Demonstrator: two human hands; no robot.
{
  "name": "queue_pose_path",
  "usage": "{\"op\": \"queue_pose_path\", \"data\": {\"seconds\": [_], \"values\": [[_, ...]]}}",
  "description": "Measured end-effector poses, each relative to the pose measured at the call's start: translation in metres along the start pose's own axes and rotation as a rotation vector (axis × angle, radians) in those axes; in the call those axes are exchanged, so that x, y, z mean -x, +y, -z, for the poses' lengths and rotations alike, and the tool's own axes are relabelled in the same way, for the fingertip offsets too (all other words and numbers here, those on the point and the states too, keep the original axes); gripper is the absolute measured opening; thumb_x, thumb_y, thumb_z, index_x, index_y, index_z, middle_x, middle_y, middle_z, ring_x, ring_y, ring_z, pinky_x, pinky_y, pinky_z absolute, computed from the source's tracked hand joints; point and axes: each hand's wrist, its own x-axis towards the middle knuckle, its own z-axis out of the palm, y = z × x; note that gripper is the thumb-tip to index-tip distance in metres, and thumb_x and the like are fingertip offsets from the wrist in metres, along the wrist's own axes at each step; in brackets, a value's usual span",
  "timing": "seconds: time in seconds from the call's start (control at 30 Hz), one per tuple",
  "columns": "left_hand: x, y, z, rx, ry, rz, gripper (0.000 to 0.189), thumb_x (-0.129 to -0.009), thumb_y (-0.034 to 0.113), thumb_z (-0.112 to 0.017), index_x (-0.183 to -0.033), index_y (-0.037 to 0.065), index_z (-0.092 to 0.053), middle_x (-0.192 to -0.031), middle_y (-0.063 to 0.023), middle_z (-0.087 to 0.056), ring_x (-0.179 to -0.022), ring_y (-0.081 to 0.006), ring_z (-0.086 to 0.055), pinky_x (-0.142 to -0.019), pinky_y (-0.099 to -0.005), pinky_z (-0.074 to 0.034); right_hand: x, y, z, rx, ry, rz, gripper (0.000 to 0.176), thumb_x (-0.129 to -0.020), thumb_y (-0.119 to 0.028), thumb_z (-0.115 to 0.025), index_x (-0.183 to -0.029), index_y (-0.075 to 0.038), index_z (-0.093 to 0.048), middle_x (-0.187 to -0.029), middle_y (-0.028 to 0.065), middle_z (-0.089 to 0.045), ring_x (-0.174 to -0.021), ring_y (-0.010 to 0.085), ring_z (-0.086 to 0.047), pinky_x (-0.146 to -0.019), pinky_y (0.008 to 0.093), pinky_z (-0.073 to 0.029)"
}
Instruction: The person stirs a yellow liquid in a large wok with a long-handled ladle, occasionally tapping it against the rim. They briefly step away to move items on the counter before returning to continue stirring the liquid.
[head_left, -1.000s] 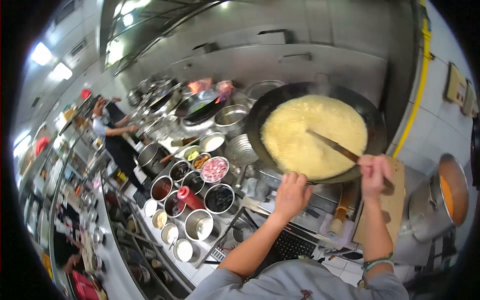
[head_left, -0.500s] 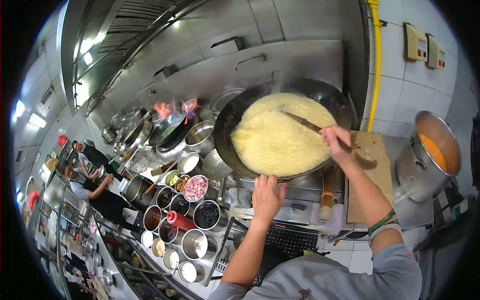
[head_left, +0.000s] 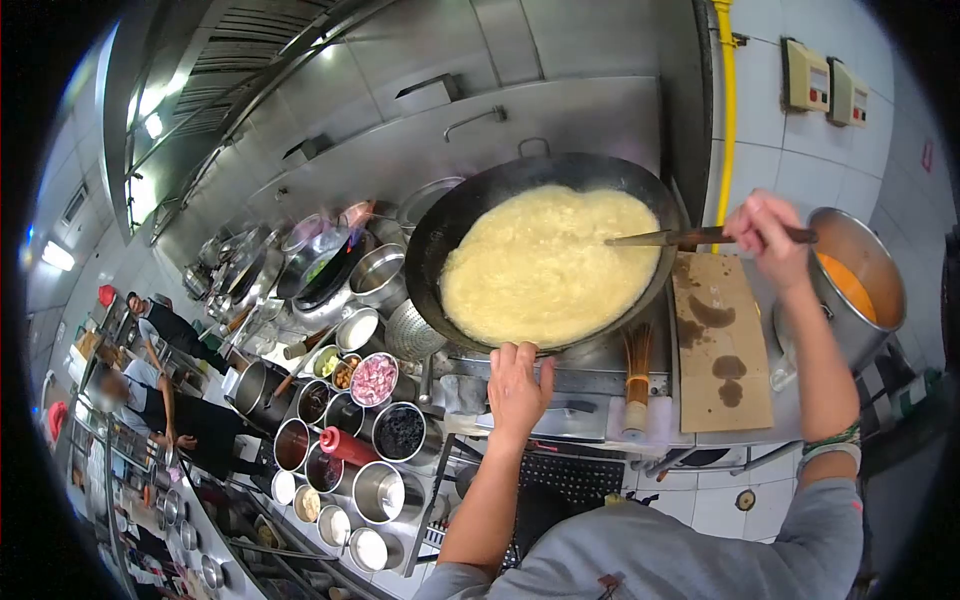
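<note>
A large black wok (head_left: 432, 230) stands in front of me, holding a wide pool of pale yellow, bubbling liquid (head_left: 540, 270). My left hand (head_left: 518, 385) is at the wok's near rim, fingers curled over the edge and thumb apart. To the right of the wok, my right hand (head_left: 770, 235) is closed around the wooden handle of a long-handled wok utensil (head_left: 690, 237). Its metal shaft slants left into the liquid, and its head is hidden below the surface.
A bamboo wok brush (head_left: 638, 385) and stained cardboard (head_left: 725, 350) lie near the wok. A tall pot (head_left: 835, 310) with orange contents stands at right. Several ingredient containers (head_left: 400, 432), a strainer (head_left: 413, 330) and a red squeeze bottle (head_left: 348, 446) are at left. Two people (head_left: 205, 420) stand farther off.
My right hand has drawn the utensil to the right and away from the wok's middle. My left hand stays at the rim. Flames at the left burner have shrunk, and the view has shifted slightly.
</note>
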Motion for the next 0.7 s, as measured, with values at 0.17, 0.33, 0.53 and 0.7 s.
{"op": "queue_pose_path", "data": {"seconds": [0.17, 0.33, 0.53, 0.7], "values": [[0.0, 0.002, 0.001, 0.007, -0.001, 0.012, 0.023, -0.081, 0.016, -0.072, -0.091, 0.003, -0.056, -0.088, -0.0174, -0.052, -0.087, -0.0384, -0.052, -0.071, -0.0483, -0.046, -0.019, -0.055, 0.039, -0.204, 0.017, -0.017, 0.033, -0.098, -0.027, -0.053, -0.072, -0.006, -0.052, -0.052, -0.0005, -0.038, -0.049, 0.0101, -0.039, -0.06, 0.0307, -0.043], [-0.002, 0.0, 0.0, 0.009, -0.001, -0.009, 0.023, -0.081, 0.014, -0.072, -0.091, 0.002, -0.055, -0.089, -0.0183, -0.053, -0.087, -0.0396, -0.051, -0.074, -0.0486, -0.043, -0.03, -0.099, 0.07, -0.293, 0.087, -0.035, 0.029, -0.1, -0.025, -0.05, -0.076, -0.008, -0.048, -0.049, -0.0041, -0.03, -0.044, 0.0091, -0.033, -0.06, 0.0298, -0.042], [-0.005, 0.002, -0.002, 0.005, -0.005, 0.005, 0.023, -0.081, 0.015, -0.072, -0.09, 0.002, -0.055, -0.089, -0.0193, -0.052, -0.088, -0.0397, -0.051, -0.076, -0.0483, -0.045, -0.014, -0.082, 0.076, -0.447, 0.033, 0.006, 0.03, -0.103, -0.024, -0.045, -0.077, -0.009, -0.046, -0.048, -0.0046, -0.029, -0.042, 0.0081, -0.03, -0.056, 0.0269, -0.038], [-0.006, 0.001, -0.002, -0.007, -0.014, -0.017, 0.025, -0.081, 0.016, -0.073, -0.091, 0.002, -0.055, -0.09, -0.0193, -0.052, -0.089, -0.0398, -0.051, -0.075, -0.0482, -0.045, 0.005, -0.033, 0.024, -0.508, 0.149, 0.046, 0.029, -0.102, -0.023, -0.045, -0.077, -0.008, -0.048, -0.049, -0.0042, -0.028, -0.044, 0.01, -0.029, -0.056, 0.0304, -0.039]]}}
